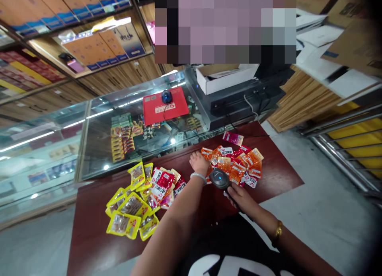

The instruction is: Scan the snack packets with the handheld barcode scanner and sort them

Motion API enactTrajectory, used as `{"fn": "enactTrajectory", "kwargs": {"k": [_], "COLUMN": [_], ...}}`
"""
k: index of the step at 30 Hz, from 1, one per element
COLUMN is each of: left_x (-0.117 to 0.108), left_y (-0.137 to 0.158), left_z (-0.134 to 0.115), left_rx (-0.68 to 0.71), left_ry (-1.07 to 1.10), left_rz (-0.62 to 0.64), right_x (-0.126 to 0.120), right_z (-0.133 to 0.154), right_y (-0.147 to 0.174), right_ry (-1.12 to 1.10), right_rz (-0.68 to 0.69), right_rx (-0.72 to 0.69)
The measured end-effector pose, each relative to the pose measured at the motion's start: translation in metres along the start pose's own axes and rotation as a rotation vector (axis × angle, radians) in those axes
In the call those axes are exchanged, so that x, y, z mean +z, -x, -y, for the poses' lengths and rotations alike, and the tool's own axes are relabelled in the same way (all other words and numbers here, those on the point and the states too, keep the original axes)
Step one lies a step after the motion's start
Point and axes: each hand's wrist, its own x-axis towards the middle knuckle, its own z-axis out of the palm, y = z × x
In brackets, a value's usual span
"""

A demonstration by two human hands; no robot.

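Observation:
My right hand (241, 198) is wrapped round the handle of a black barcode scanner (220, 178), its head lit by a small blue light. The scanner is held above the near edge of a pile of orange, red and white snack packets (238, 172). At that pile's left side is my left hand (199, 163), its fingers apart and nothing visible in them. Left of my left forearm lies a second pile, of yellow snack packets (134, 204) beside red and white packets (162, 184). All rest on the dark red tabletop (92, 228).
Beyond the table stands a glass display counter (98, 129), with a red mat (152, 113) and a mouse (166, 96) on it. A white open box (221, 85) sits on black equipment (227, 107). Metal rails (331, 148) are at right.

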Motion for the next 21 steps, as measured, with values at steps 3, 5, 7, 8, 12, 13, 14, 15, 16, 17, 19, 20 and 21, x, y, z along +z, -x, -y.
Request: {"fn": "enactTrajectory", "kwargs": {"k": [3, 5, 7, 8, 12, 13, 14, 15, 16, 17, 19, 20, 21], "left_x": [0.002, 0.002, 0.003, 0.003, 0.006, 0.007, 0.008, 0.008, 0.008, 0.008, 0.006, 0.005, 0.002], "left_y": [-0.006, -0.009, -0.011, -0.011, -0.002, 0.001, 0.005, 0.009, 0.012, 0.015, 0.02, 0.022, 0.023], "left_z": [-0.005, 0.0, 0.011, 0.017, 0.049, 0.056, 0.063, 0.069, 0.074, 0.078, 0.083, 0.086, 0.089], "left_rx": [-0.011, -0.03, -0.034, -0.039, -0.112, -0.134, -0.148, -0.157, -0.164, -0.17, -0.178, -0.183, -0.191], "left_ry": [0.016, 0.079, 0.212, 0.3, 0.705, 0.804, 0.892, 0.963, 1.014, 1.046, 1.073, 1.08, 1.09], "left_rz": [0.016, 0.083, 0.159, 0.183, 0.164, 0.152, 0.138, 0.123, 0.111, 0.098, 0.077, 0.069, 0.059], "right_x": [0.0, 0.0, 0.0, 0.0, 0.002, 0.004, 0.005, 0.008, 0.01, 0.013, 0.02, 0.023, 0.026], "right_z": [-0.004, -0.007, -0.008, -0.007, 0.001, 0.005, 0.008, 0.012, 0.015, 0.018, 0.021, 0.022, 0.023], "right_y": [0.001, 0.001, 0.003, 0.004, 0.007, 0.008, 0.009, 0.009, 0.01, 0.01, 0.009, 0.008, 0.008], "right_ry": [-0.003, -0.007, -0.01, -0.012, -0.025, -0.027, -0.027, -0.026, -0.023, -0.017, -0.002, 0.009, 0.019], "right_rz": [-0.011, -0.015, -0.014, -0.012, -0.014, -0.011, -0.004, 0.009, 0.029, 0.052, 0.099, 0.121, 0.137], "right_rx": [0.0, 0.001, 0.002, 0.0, -0.004, -0.005, -0.004, -0.002, 0.0, 0.002, 0.005, 0.003, -0.003]}}
